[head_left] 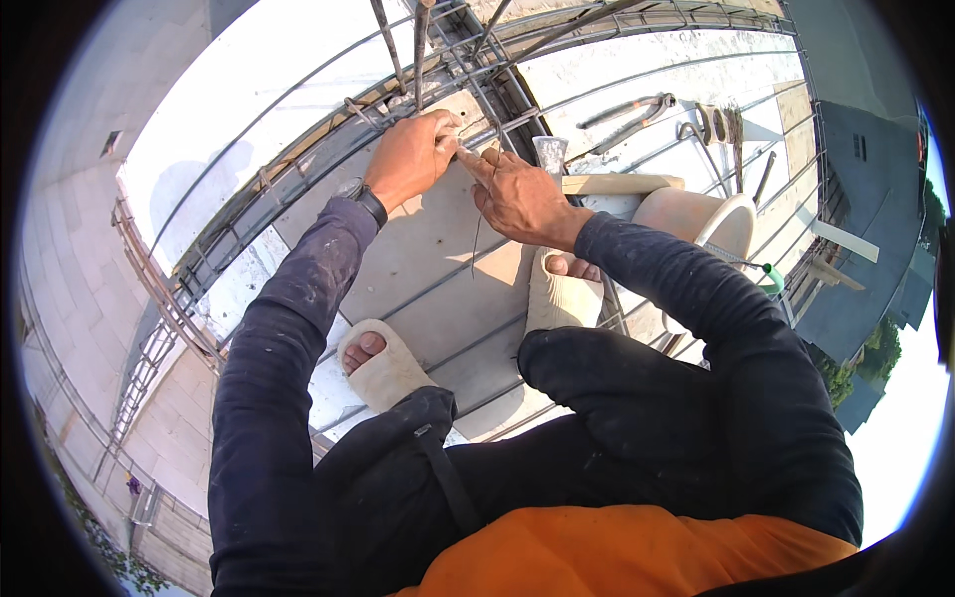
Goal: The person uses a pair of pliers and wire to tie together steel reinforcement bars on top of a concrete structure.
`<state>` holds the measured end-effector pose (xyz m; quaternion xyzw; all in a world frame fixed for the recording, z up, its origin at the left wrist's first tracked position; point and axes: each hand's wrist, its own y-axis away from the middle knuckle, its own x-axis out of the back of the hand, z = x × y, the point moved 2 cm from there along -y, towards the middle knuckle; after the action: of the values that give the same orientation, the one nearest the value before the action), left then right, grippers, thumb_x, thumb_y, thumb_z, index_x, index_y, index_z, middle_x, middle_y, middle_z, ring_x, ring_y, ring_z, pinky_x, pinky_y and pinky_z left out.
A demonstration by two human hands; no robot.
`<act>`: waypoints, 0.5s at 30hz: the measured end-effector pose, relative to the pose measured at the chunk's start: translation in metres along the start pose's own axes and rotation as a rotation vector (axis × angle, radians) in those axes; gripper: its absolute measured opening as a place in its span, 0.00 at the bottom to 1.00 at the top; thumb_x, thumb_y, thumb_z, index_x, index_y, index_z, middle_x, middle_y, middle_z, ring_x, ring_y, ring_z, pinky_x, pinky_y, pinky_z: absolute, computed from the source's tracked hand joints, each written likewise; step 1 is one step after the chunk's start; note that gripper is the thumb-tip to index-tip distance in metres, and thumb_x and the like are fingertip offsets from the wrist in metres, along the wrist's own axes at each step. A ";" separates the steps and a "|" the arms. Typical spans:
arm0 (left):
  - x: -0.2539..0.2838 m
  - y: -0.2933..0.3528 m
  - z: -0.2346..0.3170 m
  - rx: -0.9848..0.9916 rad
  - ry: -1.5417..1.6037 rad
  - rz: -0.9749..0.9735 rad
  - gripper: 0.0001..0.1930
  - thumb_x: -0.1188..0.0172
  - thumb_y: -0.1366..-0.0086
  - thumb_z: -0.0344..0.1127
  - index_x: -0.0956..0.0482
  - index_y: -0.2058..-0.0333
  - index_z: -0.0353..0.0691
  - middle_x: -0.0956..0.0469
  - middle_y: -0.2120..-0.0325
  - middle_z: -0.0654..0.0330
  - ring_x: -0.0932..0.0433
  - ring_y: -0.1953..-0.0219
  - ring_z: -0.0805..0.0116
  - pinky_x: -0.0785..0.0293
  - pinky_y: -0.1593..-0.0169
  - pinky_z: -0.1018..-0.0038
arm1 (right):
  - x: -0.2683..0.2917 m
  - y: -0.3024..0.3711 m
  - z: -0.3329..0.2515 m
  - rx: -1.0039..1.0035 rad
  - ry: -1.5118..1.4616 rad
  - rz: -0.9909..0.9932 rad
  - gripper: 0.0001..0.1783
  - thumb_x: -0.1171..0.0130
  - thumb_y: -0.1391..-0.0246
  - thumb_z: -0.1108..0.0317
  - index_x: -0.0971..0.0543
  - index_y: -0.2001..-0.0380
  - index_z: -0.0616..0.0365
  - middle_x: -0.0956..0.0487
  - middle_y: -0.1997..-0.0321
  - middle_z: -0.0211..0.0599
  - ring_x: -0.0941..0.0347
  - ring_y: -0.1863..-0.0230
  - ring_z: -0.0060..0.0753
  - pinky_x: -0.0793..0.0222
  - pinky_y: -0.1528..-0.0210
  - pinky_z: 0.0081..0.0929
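Observation:
My left hand (413, 159) is closed, its thumb and fingers pinched together beside a pale flat piece (462, 103) with a small dark hole, at the steel bars. Close against it on the right is my right hand (527, 199), its fingers bent inward and the fingertips nearly meeting those of the left. What either hand pinches is too small to make out. Below the right hand runs a thin dark wire (476, 244); whether the fingers hold it cannot be seen. Under both hands lies a beige board (398, 244).
A hammer (622, 184) with a wooden handle lies right of my right hand. Beyond it are long-handled cutters (629, 121), a bent bar (702, 151) and a pinkish bucket (686, 219). Bound steel bars (487, 75) cross ahead; other bars run over the boards. Two sandalled feet are below.

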<state>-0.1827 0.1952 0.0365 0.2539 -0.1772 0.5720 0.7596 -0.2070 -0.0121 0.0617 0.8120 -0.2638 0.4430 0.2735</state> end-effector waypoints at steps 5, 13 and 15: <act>-0.004 0.021 -0.003 0.022 -0.177 0.065 0.11 0.33 0.35 0.40 0.15 0.62 0.38 0.16 0.66 0.49 0.16 0.62 0.47 0.23 0.56 0.56 | 0.115 0.004 0.095 -0.263 0.238 -0.386 0.32 0.48 0.28 0.41 0.13 0.60 0.63 0.12 0.61 0.56 0.13 0.58 0.58 0.18 0.52 0.51; -0.004 -0.006 0.014 -0.144 -0.433 -0.127 0.06 0.37 0.35 0.34 0.17 0.62 0.40 0.18 0.63 0.52 0.18 0.58 0.45 0.23 0.54 0.55 | 0.140 0.046 0.253 -1.053 -0.147 -0.471 0.58 0.60 0.36 0.18 0.24 0.32 0.65 0.16 0.73 0.59 0.15 0.75 0.41 0.19 0.74 0.39; -0.002 -0.010 0.009 -0.230 -0.472 -0.172 0.08 0.39 0.35 0.31 0.17 0.58 0.39 0.18 0.60 0.52 0.17 0.54 0.46 0.22 0.51 0.53 | 0.118 0.043 0.259 -1.120 -0.210 -0.379 0.60 0.57 0.40 0.15 0.23 0.33 0.64 0.16 0.72 0.59 0.15 0.75 0.40 0.20 0.75 0.37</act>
<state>-0.1736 0.1859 0.0406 0.3063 -0.3907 0.4064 0.7670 -0.0315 -0.2399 0.0539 0.6166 -0.3333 0.0973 0.7066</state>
